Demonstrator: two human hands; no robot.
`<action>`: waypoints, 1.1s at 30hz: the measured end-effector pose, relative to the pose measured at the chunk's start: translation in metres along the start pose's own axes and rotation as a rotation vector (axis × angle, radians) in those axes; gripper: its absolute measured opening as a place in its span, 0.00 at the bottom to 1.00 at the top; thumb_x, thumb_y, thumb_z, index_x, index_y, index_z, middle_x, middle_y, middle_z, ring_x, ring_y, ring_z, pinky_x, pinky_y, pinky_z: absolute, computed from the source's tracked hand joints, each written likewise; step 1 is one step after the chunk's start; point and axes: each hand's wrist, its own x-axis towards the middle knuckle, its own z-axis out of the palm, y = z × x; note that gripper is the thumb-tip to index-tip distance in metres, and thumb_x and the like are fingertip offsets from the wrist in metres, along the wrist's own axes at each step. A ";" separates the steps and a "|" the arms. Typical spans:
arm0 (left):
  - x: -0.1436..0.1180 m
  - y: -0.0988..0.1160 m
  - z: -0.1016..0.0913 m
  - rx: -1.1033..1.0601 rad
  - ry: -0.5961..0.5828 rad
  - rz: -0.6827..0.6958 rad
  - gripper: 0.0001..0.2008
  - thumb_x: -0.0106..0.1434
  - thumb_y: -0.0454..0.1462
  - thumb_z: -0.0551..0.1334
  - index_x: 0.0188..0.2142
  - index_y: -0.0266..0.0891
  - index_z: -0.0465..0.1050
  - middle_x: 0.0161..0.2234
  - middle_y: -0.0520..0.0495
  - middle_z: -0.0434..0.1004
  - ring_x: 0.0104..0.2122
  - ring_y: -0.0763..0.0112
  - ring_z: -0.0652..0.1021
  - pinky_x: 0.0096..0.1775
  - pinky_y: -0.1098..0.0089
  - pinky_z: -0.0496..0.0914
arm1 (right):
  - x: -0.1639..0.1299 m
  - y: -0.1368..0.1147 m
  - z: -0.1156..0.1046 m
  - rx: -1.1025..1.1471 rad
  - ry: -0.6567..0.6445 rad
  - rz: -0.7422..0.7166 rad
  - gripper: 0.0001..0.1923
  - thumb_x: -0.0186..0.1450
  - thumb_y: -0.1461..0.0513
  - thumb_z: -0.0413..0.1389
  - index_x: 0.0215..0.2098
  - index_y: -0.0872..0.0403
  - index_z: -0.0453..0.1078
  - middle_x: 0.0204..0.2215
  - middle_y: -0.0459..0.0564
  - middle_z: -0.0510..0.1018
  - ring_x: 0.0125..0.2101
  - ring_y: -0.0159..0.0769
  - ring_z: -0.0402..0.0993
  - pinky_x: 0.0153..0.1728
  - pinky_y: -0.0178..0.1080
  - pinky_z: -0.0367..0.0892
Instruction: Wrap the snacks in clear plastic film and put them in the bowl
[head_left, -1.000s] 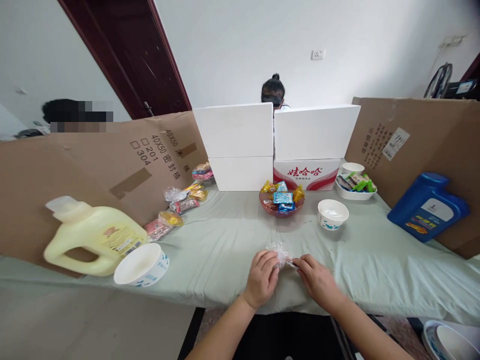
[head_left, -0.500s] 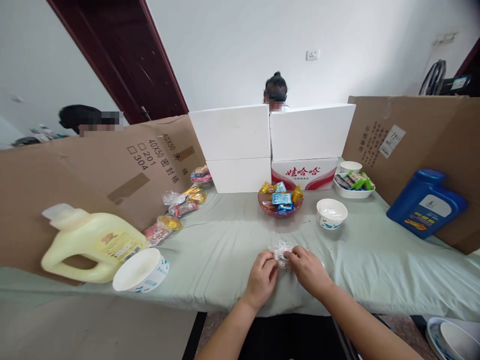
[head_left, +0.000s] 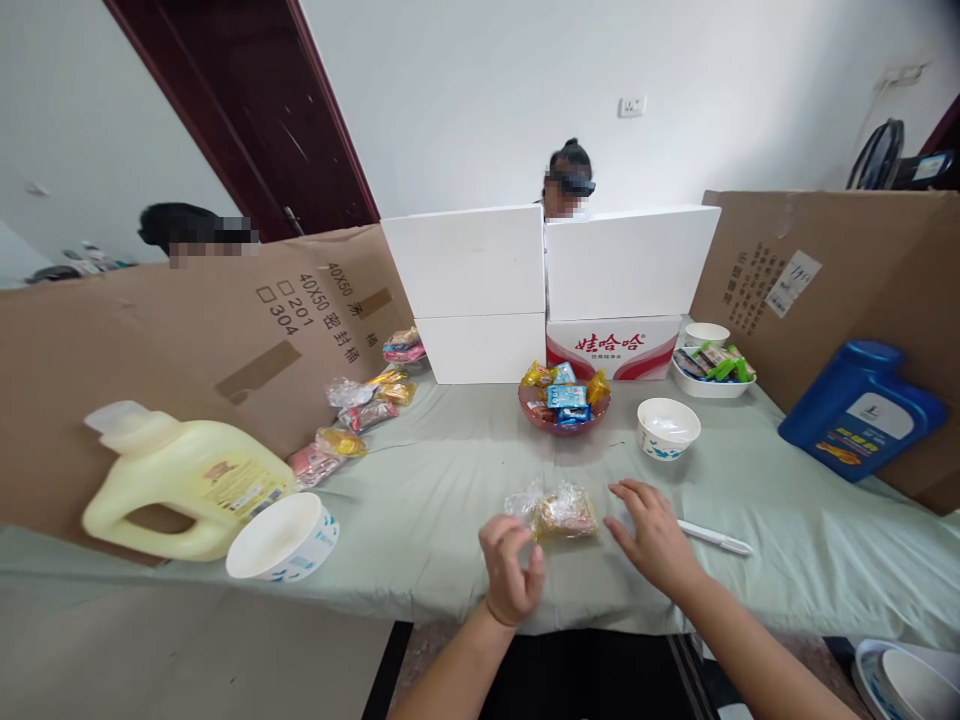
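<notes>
My left hand (head_left: 512, 568) has its fingers curled in, thumb and fingertips pinching the near corner of the clear snack packet (head_left: 556, 511). The packet lies on the pale green tablecloth (head_left: 442, 500), close to the table's front edge, and that edge runs right under my wrists. My right hand (head_left: 654, 534) is flat just to the right of the packet, fingers spread and gripping nothing, apart from the wrapper. Just right of that hand lies a white pen (head_left: 715, 538). Beyond the packet there's bare cloth, then the red bowl of sweets (head_left: 564, 397) straight behind it and a small white bowl (head_left: 667, 428) behind and to the right. Left of the packet the cloth is free up to the big white bowl (head_left: 283, 536) at the front edge, with the yellow jug (head_left: 184, 483) just beyond that. A row of wrapped snacks (head_left: 352, 420) runs back-left of the packet along the cardboard wall (head_left: 187, 340). Far right of the packet stands a blue jug (head_left: 862, 410). White boxes (head_left: 547, 265) close off the back.
</notes>
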 end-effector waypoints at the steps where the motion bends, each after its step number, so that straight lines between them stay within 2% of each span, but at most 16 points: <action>1: 0.001 0.003 0.000 0.005 -0.087 0.100 0.08 0.65 0.36 0.56 0.44 0.42 0.67 0.41 0.43 0.70 0.44 0.58 0.73 0.46 0.55 0.69 | 0.008 -0.011 0.007 0.056 -0.008 -0.024 0.24 0.65 0.54 0.54 0.57 0.53 0.63 0.52 0.58 0.70 0.52 0.47 0.65 0.50 0.50 0.63; 2: 0.003 0.005 0.000 0.008 -0.171 0.147 0.09 0.64 0.34 0.56 0.44 0.42 0.67 0.41 0.43 0.72 0.44 0.59 0.74 0.47 0.56 0.69 | 0.016 -0.022 0.014 0.106 -0.027 -0.043 0.27 0.64 0.53 0.55 0.59 0.54 0.60 0.53 0.58 0.69 0.54 0.48 0.64 0.52 0.50 0.62; 3: 0.006 0.005 0.002 0.013 -0.246 0.136 0.11 0.63 0.32 0.56 0.45 0.42 0.68 0.42 0.43 0.73 0.44 0.60 0.74 0.47 0.57 0.70 | 0.024 -0.030 0.021 0.158 -0.051 -0.051 0.31 0.62 0.52 0.57 0.60 0.54 0.58 0.54 0.59 0.69 0.54 0.48 0.63 0.52 0.51 0.62; 5: 0.012 0.003 0.008 0.046 -0.327 -0.015 0.14 0.64 0.32 0.54 0.49 0.40 0.66 0.46 0.41 0.73 0.47 0.61 0.74 0.47 0.59 0.71 | 0.037 -0.041 0.034 0.254 -0.097 -0.042 0.35 0.59 0.51 0.59 0.61 0.55 0.58 0.53 0.59 0.71 0.53 0.49 0.65 0.51 0.51 0.62; 7: 0.017 -0.003 0.015 0.095 -0.330 -0.191 0.16 0.65 0.32 0.53 0.52 0.38 0.65 0.48 0.39 0.72 0.48 0.61 0.74 0.45 0.60 0.73 | 0.044 -0.043 0.042 0.322 -0.117 -0.021 0.28 0.59 0.52 0.59 0.55 0.54 0.65 0.46 0.56 0.75 0.48 0.47 0.70 0.47 0.49 0.65; 9: 0.018 -0.008 0.021 0.119 -0.330 -0.290 0.15 0.65 0.31 0.53 0.50 0.38 0.68 0.45 0.41 0.73 0.44 0.63 0.76 0.43 0.61 0.74 | 0.043 -0.036 0.043 0.349 -0.101 -0.005 0.15 0.62 0.54 0.56 0.44 0.52 0.72 0.37 0.52 0.78 0.41 0.42 0.72 0.44 0.46 0.66; 10: 0.018 -0.010 0.022 0.113 -0.347 -0.311 0.14 0.64 0.31 0.54 0.48 0.38 0.69 0.42 0.43 0.73 0.42 0.64 0.77 0.42 0.62 0.74 | 0.041 -0.031 0.041 0.355 -0.082 0.004 0.11 0.64 0.55 0.54 0.39 0.52 0.72 0.35 0.51 0.77 0.39 0.41 0.72 0.43 0.45 0.66; 12: 0.016 -0.011 0.023 0.080 -0.371 -0.336 0.11 0.63 0.30 0.55 0.43 0.39 0.72 0.38 0.46 0.73 0.37 0.66 0.77 0.39 0.64 0.74 | 0.031 -0.015 0.034 0.363 -0.021 0.051 0.11 0.66 0.56 0.50 0.34 0.52 0.71 0.34 0.51 0.77 0.39 0.39 0.72 0.44 0.44 0.66; 15: 0.014 -0.009 0.019 0.033 -0.309 -0.375 0.07 0.63 0.31 0.56 0.37 0.39 0.72 0.34 0.47 0.72 0.34 0.68 0.76 0.36 0.66 0.74 | 0.010 0.015 0.021 0.351 0.094 0.180 0.13 0.65 0.55 0.47 0.35 0.53 0.70 0.36 0.52 0.77 0.40 0.40 0.73 0.44 0.45 0.67; 18: 0.015 -0.006 0.013 -0.009 -0.234 -0.396 0.06 0.65 0.32 0.55 0.36 0.39 0.71 0.35 0.47 0.71 0.34 0.69 0.75 0.34 0.69 0.74 | -0.011 0.043 0.007 0.316 0.186 0.314 0.13 0.64 0.56 0.46 0.36 0.53 0.69 0.35 0.52 0.78 0.38 0.41 0.74 0.40 0.46 0.69; 20: 0.015 -0.002 0.009 -0.010 -0.203 -0.361 0.07 0.65 0.33 0.55 0.36 0.39 0.71 0.38 0.45 0.70 0.36 0.69 0.75 0.35 0.69 0.74 | -0.021 0.052 -0.003 0.290 0.237 0.383 0.13 0.63 0.56 0.46 0.37 0.53 0.69 0.35 0.53 0.78 0.37 0.42 0.74 0.39 0.47 0.69; 22: 0.015 0.004 0.003 0.045 -0.191 -0.258 0.07 0.65 0.32 0.54 0.36 0.40 0.71 0.39 0.45 0.70 0.38 0.67 0.74 0.37 0.67 0.73 | -0.025 0.050 -0.013 0.262 0.287 0.419 0.13 0.64 0.56 0.47 0.38 0.53 0.69 0.36 0.53 0.77 0.39 0.43 0.73 0.41 0.49 0.68; 25: 0.013 0.016 -0.010 0.173 -0.210 -0.068 0.08 0.63 0.30 0.56 0.35 0.41 0.72 0.40 0.44 0.71 0.41 0.63 0.73 0.42 0.62 0.72 | -0.021 0.027 -0.028 0.243 0.328 0.322 0.11 0.65 0.56 0.48 0.40 0.51 0.68 0.38 0.53 0.76 0.43 0.44 0.72 0.45 0.49 0.67; 28: 0.010 0.029 -0.027 0.242 -0.261 0.070 0.09 0.59 0.27 0.56 0.34 0.41 0.71 0.43 0.43 0.73 0.46 0.58 0.72 0.46 0.57 0.69 | -0.012 -0.004 -0.037 0.241 0.225 0.061 0.12 0.66 0.57 0.50 0.46 0.50 0.67 0.43 0.54 0.75 0.47 0.44 0.70 0.49 0.48 0.66; 30: 0.006 0.039 -0.039 0.236 -0.341 0.143 0.10 0.57 0.26 0.56 0.33 0.41 0.70 0.44 0.44 0.75 0.50 0.55 0.71 0.49 0.54 0.66 | -0.007 -0.021 -0.039 0.197 0.102 -0.099 0.19 0.66 0.58 0.51 0.55 0.50 0.63 0.51 0.55 0.73 0.54 0.45 0.66 0.53 0.51 0.64; 33: -0.002 0.053 -0.055 0.143 -0.531 0.216 0.12 0.56 0.25 0.54 0.33 0.41 0.70 0.38 0.47 0.78 0.50 0.56 0.73 0.53 0.52 0.63 | -0.005 -0.041 -0.042 0.090 -0.065 -0.269 0.33 0.63 0.59 0.55 0.65 0.50 0.52 0.62 0.55 0.63 0.63 0.49 0.52 0.59 0.57 0.54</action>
